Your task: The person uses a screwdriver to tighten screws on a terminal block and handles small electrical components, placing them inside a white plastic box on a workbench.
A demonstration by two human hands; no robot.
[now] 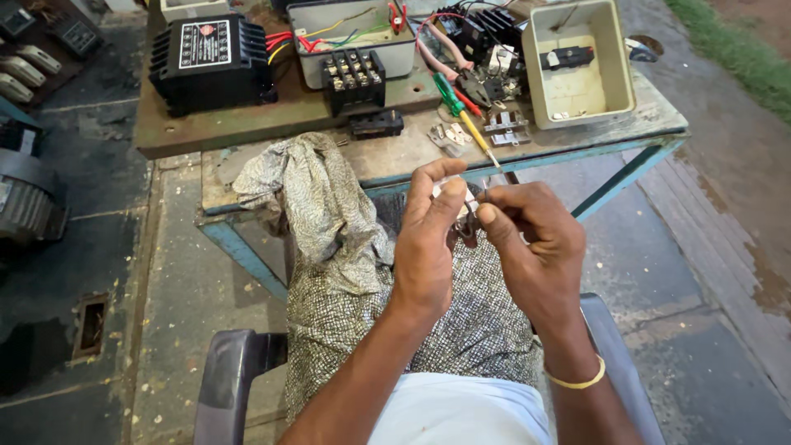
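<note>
My left hand (428, 239) and my right hand (531, 243) meet over my lap, just in front of the table edge. Both pinch a small metal part (468, 216) between their fingertips; it is mostly hidden by the fingers, so its shape is unclear. A yellow band circles my right wrist. On the table just beyond my hands lie a yellow-handled screwdriver (479, 140), a green-handled screwdriver (449, 93) and small metal contact pieces (506, 128).
The worn blue-framed table (395, 161) carries a black finned transformer (210, 62), a black terminal block (354, 80), a grey box with coloured wires (350, 37) and an open beige enclosure (577, 62). A patterned cloth (317, 194) hangs off the table. I sit on a grey chair (235, 371).
</note>
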